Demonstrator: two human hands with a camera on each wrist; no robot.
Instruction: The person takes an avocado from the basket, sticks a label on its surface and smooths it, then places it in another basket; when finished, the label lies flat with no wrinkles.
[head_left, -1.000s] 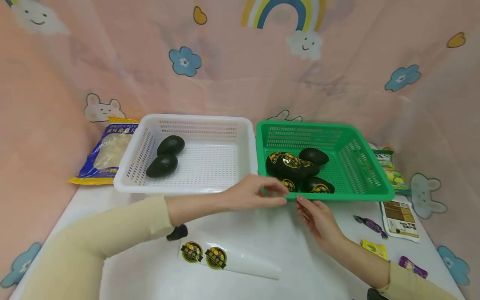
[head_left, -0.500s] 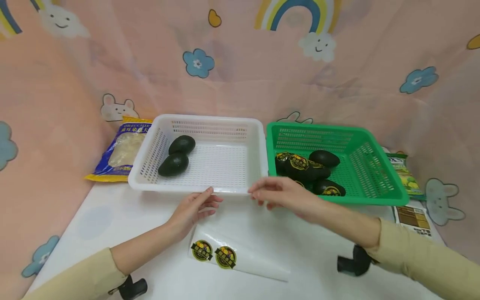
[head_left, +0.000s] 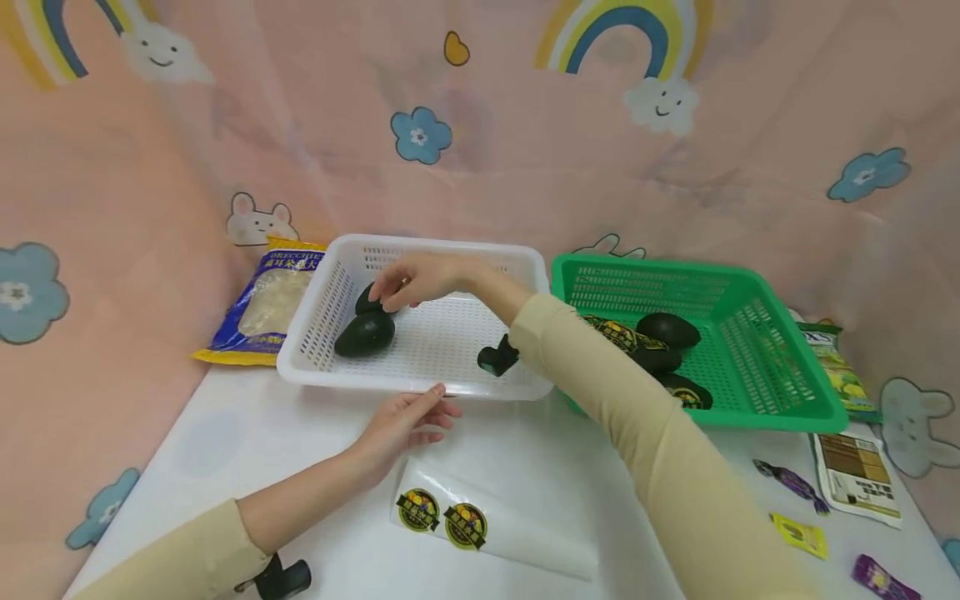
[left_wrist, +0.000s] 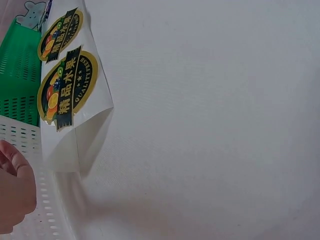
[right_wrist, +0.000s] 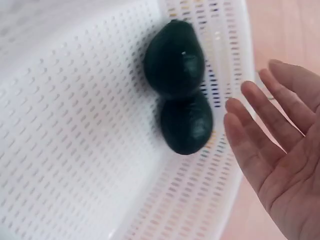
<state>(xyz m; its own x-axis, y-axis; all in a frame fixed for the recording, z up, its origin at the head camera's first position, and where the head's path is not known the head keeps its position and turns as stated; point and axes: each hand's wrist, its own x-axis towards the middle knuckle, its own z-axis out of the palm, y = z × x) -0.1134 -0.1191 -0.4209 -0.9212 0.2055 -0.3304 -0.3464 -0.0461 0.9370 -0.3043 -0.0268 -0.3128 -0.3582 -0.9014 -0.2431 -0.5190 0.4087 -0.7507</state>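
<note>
Two dark avocados lie at the left end of the white basket: a nearer avocado (head_left: 365, 334) and a farther avocado (right_wrist: 187, 123). Over the farther one reaches my right hand (head_left: 423, 279), partly covering it in the head view. The right wrist view shows this hand (right_wrist: 280, 135) with its fingers spread and nothing in the palm. My left hand (head_left: 401, 429) is at the front of the white basket (head_left: 420, 388), thumb tip right at the rim, fingers loose below it. A backing sheet (head_left: 525, 537) with two round fruit stickers (head_left: 466, 526) lies on the table in front.
To the right, a green basket (head_left: 750, 421) holds several avocados (head_left: 667, 330), some bearing stickers; my right sleeve covers part of it. A blue and yellow pasta bag (head_left: 262, 304) leans at the left. Wrapped candies (head_left: 792, 483) and a brown and white packet (head_left: 857, 477) lie at the right.
My left hand has gone from the green basket's rim to the white basket's front rim. My right hand has swung left from the green basket to above the avocados in the white one.
</note>
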